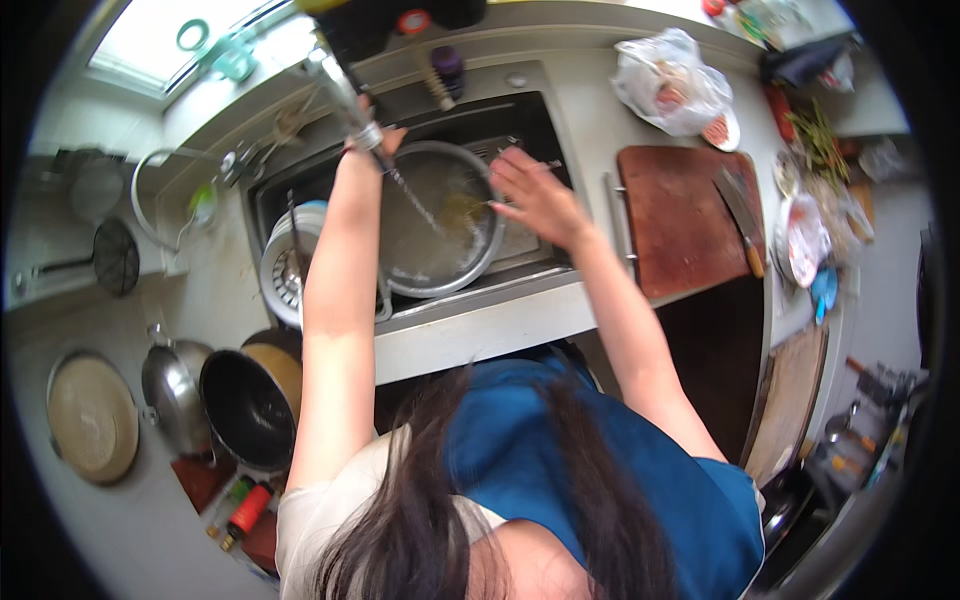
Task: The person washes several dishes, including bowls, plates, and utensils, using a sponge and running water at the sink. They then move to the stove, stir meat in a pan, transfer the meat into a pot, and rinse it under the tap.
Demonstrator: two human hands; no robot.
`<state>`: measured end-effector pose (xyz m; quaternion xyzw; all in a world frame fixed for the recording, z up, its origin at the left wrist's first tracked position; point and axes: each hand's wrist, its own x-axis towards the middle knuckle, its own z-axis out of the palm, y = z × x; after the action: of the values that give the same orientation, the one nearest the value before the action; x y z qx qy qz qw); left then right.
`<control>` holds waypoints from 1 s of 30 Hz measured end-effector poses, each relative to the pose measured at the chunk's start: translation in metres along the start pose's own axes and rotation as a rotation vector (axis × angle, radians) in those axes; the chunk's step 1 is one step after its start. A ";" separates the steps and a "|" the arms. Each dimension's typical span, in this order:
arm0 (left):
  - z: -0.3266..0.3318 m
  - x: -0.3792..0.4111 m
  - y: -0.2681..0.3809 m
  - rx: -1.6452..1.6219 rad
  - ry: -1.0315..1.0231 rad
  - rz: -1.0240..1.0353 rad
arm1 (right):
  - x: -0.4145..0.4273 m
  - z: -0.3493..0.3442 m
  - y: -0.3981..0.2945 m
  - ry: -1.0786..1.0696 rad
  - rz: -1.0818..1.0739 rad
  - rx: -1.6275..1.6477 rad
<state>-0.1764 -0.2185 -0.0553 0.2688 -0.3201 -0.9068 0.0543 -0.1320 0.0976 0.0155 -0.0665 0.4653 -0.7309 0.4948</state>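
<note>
A large metal basin [499, 232] sits in the dark sink [551, 124], filled with cloudy water. A stream from the faucet [337, 86] falls into it, and a yellowish patch shows under the water near the stream. My left hand [388, 140] is at the faucet's spout, beyond the basin's far left rim. The spout covers part of this hand, so its grip is unclear. Over the basin's right rim hovers my right hand [531, 191], wet and holding nothing, its fingers spread and water drops around it.
Stacked white dishes and a strainer basket [283, 274] stand left of the basin. At right, a knife [739, 217] lies on a reddish-brown cutting board [675, 225]. A plastic bag [671, 86] of food is behind it. Pots [247, 409] stand lower left.
</note>
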 end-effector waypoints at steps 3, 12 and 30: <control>0.007 -0.050 -0.004 -0.203 0.139 -0.127 | 0.007 -0.019 0.052 0.165 0.120 -0.818; -0.052 -0.158 -0.137 0.879 0.015 0.187 | -0.010 0.003 0.003 0.082 0.220 -0.640; 0.037 -0.237 -0.174 1.703 -0.388 0.650 | -0.253 -0.041 0.072 1.074 -0.542 -0.658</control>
<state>0.0190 0.0036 -0.0303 -0.0410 -0.9405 -0.3355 0.0355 0.0197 0.3155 0.0308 0.0444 0.8109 -0.5813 -0.0509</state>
